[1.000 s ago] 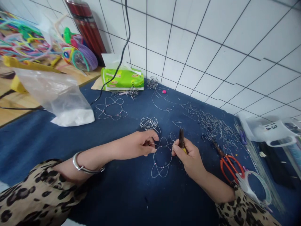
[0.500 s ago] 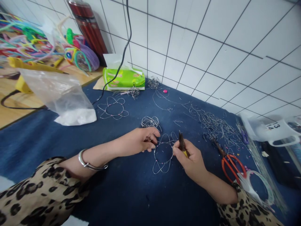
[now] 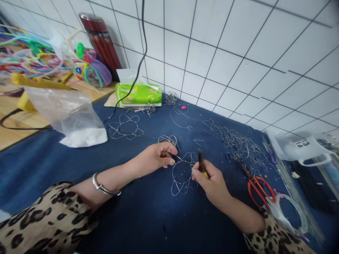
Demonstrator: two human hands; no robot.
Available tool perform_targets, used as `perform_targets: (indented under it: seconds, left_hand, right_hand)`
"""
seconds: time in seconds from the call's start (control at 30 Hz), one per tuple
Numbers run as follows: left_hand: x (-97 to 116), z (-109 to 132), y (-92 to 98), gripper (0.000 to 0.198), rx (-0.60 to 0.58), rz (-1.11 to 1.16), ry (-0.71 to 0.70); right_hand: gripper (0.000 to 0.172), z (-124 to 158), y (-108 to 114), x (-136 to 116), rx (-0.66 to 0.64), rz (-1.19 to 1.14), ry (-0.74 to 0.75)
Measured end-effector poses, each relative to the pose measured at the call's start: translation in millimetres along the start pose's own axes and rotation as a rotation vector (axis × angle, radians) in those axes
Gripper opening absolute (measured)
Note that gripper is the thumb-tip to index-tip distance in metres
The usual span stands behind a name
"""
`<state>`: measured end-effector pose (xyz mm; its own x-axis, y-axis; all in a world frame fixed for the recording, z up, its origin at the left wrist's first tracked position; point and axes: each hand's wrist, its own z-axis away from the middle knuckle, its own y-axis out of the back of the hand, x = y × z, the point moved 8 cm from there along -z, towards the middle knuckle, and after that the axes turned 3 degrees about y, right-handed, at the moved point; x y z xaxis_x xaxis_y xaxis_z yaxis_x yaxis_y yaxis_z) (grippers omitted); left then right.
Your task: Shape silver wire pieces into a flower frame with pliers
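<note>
Little has shifted: beside the left hand (image 3: 158,158), a straight wire (image 3: 179,158) now shows plainer than a second ago; whether its fingers pinch it cannot be told. The right hand (image 3: 213,180) clasps the pliers (image 3: 201,163), thumb and forefinger seemingly steadying the flower-shaped wire frame (image 3: 181,183) between both hands.

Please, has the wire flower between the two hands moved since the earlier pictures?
Yes, a little. Judged against the small pink piece lying on the blue cloth, the wire flower has moved forward, closer to that piece.
</note>
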<state>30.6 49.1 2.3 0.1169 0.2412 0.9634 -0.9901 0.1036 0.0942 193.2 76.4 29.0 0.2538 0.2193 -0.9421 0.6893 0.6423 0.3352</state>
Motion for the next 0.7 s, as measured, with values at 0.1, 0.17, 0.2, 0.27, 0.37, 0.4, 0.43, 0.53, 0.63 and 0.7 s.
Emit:
perform_targets:
  seconds: [0.1,0.17,0.2,0.27,0.37,0.4,0.43,0.53,0.63,0.7]
  left_hand:
    - [-3.3,-0.1,-0.8,0.026,-0.009,-0.030,0.011]
    - [-4.2,-0.2,-2.2,0.027,-0.016,-0.020,0.015]
    - [-4.1,-0.1,-3.1,0.027,-0.019,-0.013,0.016]
    - [-3.3,0.0,-5.1,0.025,-0.024,-0.001,0.015]
    - [-1.9,0.7,-6.6,0.025,-0.013,0.036,0.010]
    - [-1.9,1.1,-6.9,0.027,-0.009,0.048,0.011]
    - [-2.0,1.5,-7.2,0.030,-0.005,0.055,0.011]
    - [-2.1,3.2,-9.2,0.036,-0.003,0.048,0.017]
    - [0.4,4.9,-11.4,0.039,-0.001,0.066,0.027]
    - [3.1,5.9,-13.1,0.038,0.001,0.095,0.044]
  right_hand:
    - [0.014,-0.4,1.3,-0.7,0.011,0.018,0.010]
    - [0.015,-0.5,2.2,-1.3,0.021,0.039,0.020]
    - [0.015,-0.4,2.9,-1.7,0.028,0.054,0.026]
    - [0.015,-0.3,4.5,-2.5,0.046,0.093,0.039]
    - [0.013,-0.4,6.6,-4.5,0.075,0.167,0.069]
    - [0.012,-0.6,7.2,-5.4,0.084,0.193,0.079]
    - [0.012,-0.9,7.7,-6.3,0.093,0.218,0.089]
    - [0.011,-2.0,8.5,-8.4,0.107,0.272,0.109]
    - [0.011,-3.0,8.6,-9.9,0.111,0.305,0.126]
    - [0.011,-3.3,8.2,-9.9,0.111,0.315,0.133]
